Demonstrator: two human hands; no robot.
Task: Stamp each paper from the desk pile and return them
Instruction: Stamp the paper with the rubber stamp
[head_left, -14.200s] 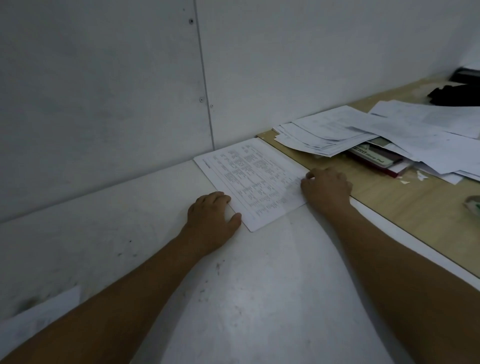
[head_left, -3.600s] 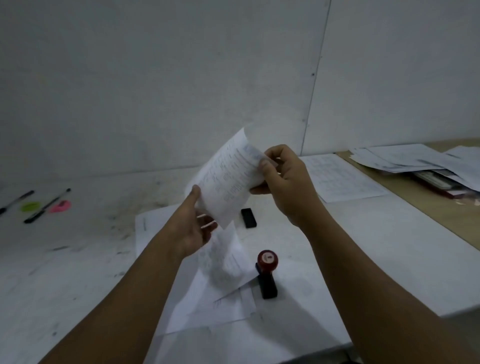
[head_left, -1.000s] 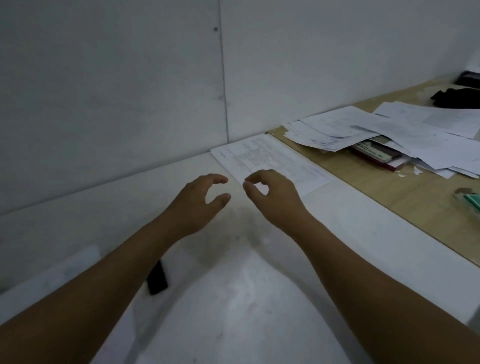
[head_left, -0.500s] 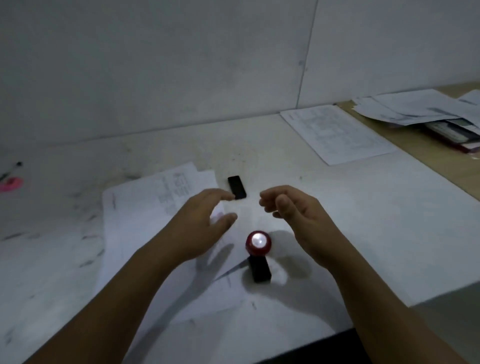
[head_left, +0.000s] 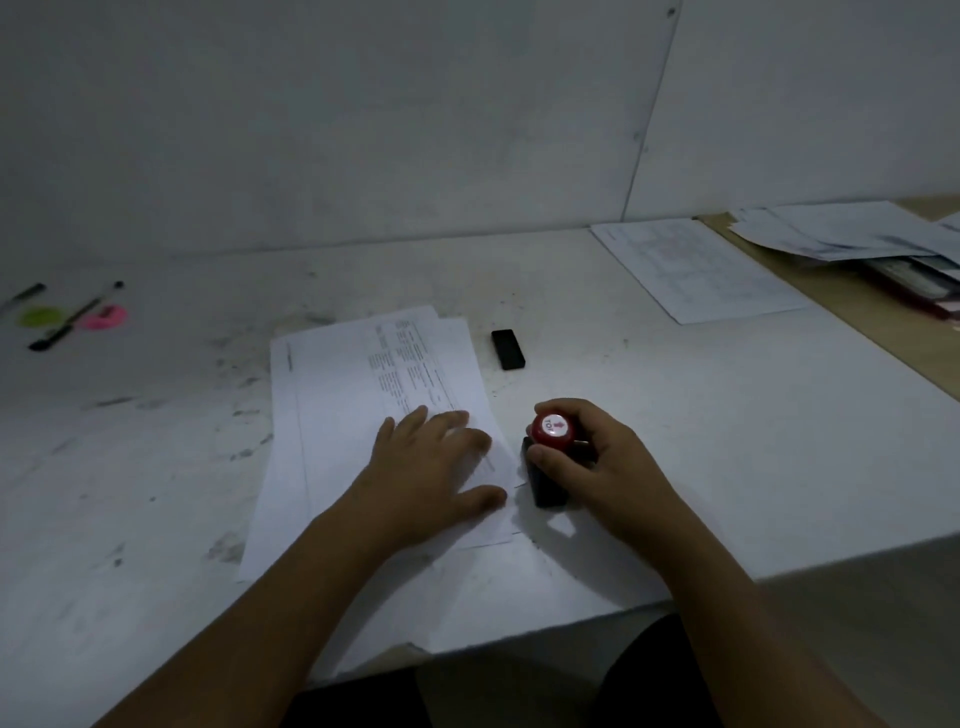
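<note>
Our left hand (head_left: 431, 467) lies flat, fingers straight, pinning the papers (head_left: 363, 415); our right hand (head_left: 597, 462) grips the red-topped stamp (head_left: 550, 452) just beside them.

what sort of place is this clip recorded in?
Most likely an office paperwork desk: printed white paper sheets on a scuffed white tabletop, a red-capped black rubber stamp gripped by the right hand, and a loose pile of documents on the adjoining wooden desk.
</note>
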